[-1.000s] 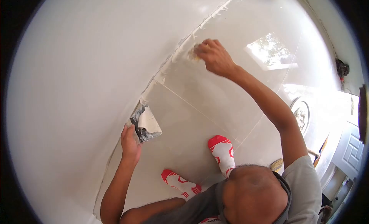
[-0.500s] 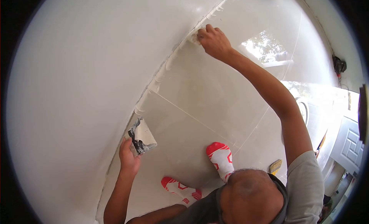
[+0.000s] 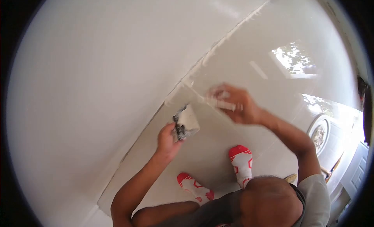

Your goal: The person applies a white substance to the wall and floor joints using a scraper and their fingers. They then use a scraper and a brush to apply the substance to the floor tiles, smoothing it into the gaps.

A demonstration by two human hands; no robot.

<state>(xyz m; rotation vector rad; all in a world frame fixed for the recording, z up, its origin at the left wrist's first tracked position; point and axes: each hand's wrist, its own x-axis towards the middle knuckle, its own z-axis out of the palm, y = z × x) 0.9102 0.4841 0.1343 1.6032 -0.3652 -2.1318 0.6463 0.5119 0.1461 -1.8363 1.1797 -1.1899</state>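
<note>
My left hand grips a small flat plate, its edge smeared dark and grey, with a thick layer of white filler on top. It is above the floor, close to the wall's foot. My right hand, blurred by motion, is closed around a pale flat spreader, whose exact shape I cannot make out. That hand is off the wall, to the right of the plate. White filler lies in smears along the joint where the white wall meets the glossy tiled floor.
My feet in red and white socks stand on the tiles. Behind them lies a brush, partly hidden by my head. A round ornate object and a panelled door are at the right.
My right hand has come away from the wall joint, back toward the plate. The left hand with the plate sits higher and further right in view; the camera has shifted too.
</note>
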